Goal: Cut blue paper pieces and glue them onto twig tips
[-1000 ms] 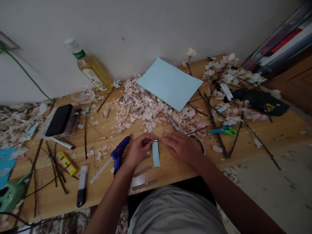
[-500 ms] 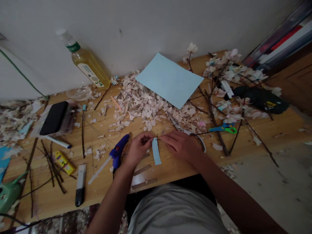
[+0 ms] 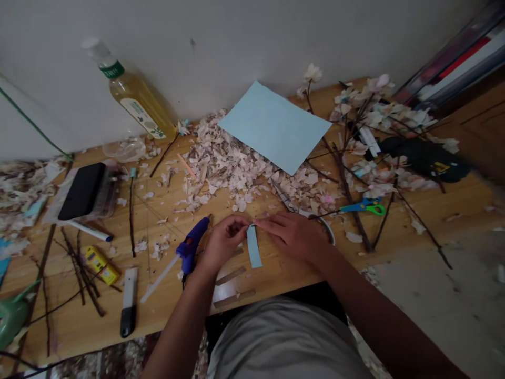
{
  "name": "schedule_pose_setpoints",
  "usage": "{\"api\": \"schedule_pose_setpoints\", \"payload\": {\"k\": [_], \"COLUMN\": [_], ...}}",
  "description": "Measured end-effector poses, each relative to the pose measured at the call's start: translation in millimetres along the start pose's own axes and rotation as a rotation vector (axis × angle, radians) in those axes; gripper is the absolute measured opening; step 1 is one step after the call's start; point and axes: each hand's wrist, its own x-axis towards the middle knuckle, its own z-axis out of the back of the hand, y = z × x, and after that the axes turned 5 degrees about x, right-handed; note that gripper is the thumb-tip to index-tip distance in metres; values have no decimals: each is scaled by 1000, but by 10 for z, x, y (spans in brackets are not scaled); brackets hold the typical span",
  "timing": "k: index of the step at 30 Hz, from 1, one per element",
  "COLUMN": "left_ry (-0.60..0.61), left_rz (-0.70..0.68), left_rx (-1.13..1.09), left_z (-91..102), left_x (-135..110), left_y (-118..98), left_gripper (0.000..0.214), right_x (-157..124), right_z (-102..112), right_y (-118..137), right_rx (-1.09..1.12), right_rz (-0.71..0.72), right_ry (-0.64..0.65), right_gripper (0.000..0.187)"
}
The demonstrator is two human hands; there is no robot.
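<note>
Head view: hands (image 3: 225,239) at narrow paper strip (image 3: 254,249); crinkled scraps (image 3: 231,166) beyond

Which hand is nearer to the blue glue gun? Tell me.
Left. The left hand is just to the right of the blue glue gun; the right hand is farther right, beyond the light blue strip between the hands.

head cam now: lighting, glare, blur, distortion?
Head view: dim overall; pale glare on the tabletop near its front edge; bottle leans outward at upper left, likely wide-angle distortion; its label text too soft to read; fine detail blurs where the fingers meet the blue strip.
</note>
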Motion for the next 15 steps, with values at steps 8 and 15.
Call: {"api": "schedule_pose_setpoints", "payload": {"k": [8,15], "left_ry": [19,16], "left_rz": [-11,-87], "left_rx": [29,110], "left_z": [10,10], "left_x": [-12,-33], "left_y": [-40,-59], "left_gripper": [16,10], "right_x": [24,21], "right_z": [50,44], "right_y": [-6,-50], "right_rx": [79,158], "right_rz": [-43,-89], "right_ry": [9,48], "right_gripper": [41,38]}}
